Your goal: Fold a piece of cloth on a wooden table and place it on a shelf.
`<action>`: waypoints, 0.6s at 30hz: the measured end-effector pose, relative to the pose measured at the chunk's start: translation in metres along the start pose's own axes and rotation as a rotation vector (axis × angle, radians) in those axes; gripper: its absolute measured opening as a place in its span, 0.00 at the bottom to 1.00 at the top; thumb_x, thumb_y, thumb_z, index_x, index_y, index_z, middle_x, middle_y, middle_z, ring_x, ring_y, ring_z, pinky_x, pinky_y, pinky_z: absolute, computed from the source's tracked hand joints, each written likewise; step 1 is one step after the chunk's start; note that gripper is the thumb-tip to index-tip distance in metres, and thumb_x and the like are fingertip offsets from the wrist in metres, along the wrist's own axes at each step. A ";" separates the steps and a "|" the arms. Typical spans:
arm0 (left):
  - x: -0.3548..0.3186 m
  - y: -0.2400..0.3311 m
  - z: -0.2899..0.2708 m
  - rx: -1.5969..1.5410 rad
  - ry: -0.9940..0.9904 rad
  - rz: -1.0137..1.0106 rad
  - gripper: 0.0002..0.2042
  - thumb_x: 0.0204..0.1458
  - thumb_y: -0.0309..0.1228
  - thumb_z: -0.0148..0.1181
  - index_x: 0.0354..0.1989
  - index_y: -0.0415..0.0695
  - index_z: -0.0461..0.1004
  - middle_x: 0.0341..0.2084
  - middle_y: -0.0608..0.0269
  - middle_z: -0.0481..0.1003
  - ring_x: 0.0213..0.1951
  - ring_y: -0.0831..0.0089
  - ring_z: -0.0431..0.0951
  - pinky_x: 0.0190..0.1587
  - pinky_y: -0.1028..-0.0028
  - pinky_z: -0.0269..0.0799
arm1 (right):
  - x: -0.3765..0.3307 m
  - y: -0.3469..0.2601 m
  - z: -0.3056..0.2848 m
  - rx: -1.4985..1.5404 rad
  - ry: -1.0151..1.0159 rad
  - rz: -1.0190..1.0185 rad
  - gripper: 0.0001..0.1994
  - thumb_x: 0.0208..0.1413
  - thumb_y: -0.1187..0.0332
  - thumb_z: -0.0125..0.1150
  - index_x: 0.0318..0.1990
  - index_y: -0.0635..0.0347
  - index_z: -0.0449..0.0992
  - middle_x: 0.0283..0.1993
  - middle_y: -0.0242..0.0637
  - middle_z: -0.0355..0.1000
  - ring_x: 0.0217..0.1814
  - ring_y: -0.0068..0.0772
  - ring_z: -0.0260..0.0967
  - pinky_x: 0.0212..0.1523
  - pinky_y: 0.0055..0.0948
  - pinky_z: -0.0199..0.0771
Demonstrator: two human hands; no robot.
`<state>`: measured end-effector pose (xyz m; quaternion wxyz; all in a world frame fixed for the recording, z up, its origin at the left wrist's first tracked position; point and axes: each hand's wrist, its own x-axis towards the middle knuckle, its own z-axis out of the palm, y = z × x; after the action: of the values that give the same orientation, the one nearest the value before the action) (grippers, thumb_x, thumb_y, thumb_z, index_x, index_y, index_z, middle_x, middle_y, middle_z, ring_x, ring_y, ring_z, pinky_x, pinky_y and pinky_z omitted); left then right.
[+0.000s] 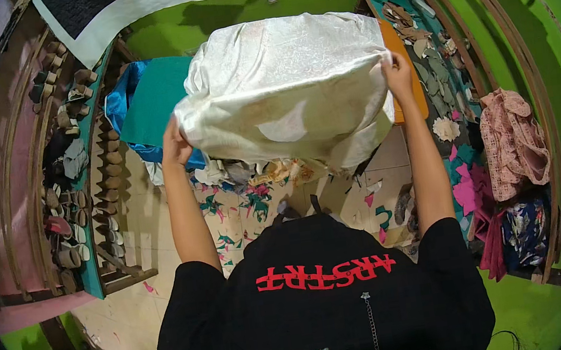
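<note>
A large cream-white cloth [280,62] with a faint sheen is spread over a work surface in front of me. Its near edge is raised and stretched between my two hands, and the front part hangs down in a loose fold. My left hand [176,143] pinches the cloth at its left corner. At the right corner my right hand [396,76] grips it with the fingers closed. Both arms reach forward, roughly level. Beneath the cloth, an orange surface [409,98] shows at the right and a green panel [156,99] at the left.
Shiny blue fabric [121,97] hangs at the left. Shelves of shoes [69,160] line the left side. At the right a bench bears cloth scraps [432,63], pink lace fabric [513,141] and dark floral fabric [526,235]. Green and pink scraps [256,203] litter the tiled floor.
</note>
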<state>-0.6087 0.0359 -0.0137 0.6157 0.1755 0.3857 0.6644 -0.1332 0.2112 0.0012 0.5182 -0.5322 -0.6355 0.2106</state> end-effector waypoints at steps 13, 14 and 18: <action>-0.018 -0.169 -0.031 -0.154 0.146 -0.407 0.18 0.46 0.39 0.48 0.43 0.41 0.65 0.40 0.56 0.68 0.44 0.63 0.67 0.47 0.62 0.62 | -0.164 0.151 0.005 0.010 0.085 1.074 0.43 0.37 0.59 0.62 0.56 0.63 0.40 0.52 0.49 0.51 0.48 0.44 0.57 0.45 0.41 0.58; -0.021 -0.173 -0.038 0.037 0.143 -0.489 0.17 0.46 0.38 0.48 0.41 0.41 0.67 0.38 0.57 0.69 0.44 0.65 0.67 0.46 0.64 0.62 | -0.168 0.149 0.008 0.060 0.040 1.061 0.38 0.38 0.60 0.62 0.54 0.63 0.46 0.48 0.46 0.56 0.45 0.40 0.59 0.40 0.39 0.61; -0.047 -0.166 -0.045 0.519 0.325 -0.366 0.17 0.41 0.36 0.53 0.38 0.40 0.68 0.34 0.62 0.70 0.38 0.70 0.68 0.43 0.71 0.61 | -0.162 0.106 -0.011 0.237 -0.295 1.052 0.22 0.40 0.60 0.59 0.41 0.63 0.65 0.36 0.37 0.65 0.35 0.29 0.62 0.30 0.33 0.61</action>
<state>-0.5188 -0.0314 -0.1517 0.5901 0.1459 0.6596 0.4421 -0.0919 0.0997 -0.1516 0.3050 -0.6805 -0.3221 0.5832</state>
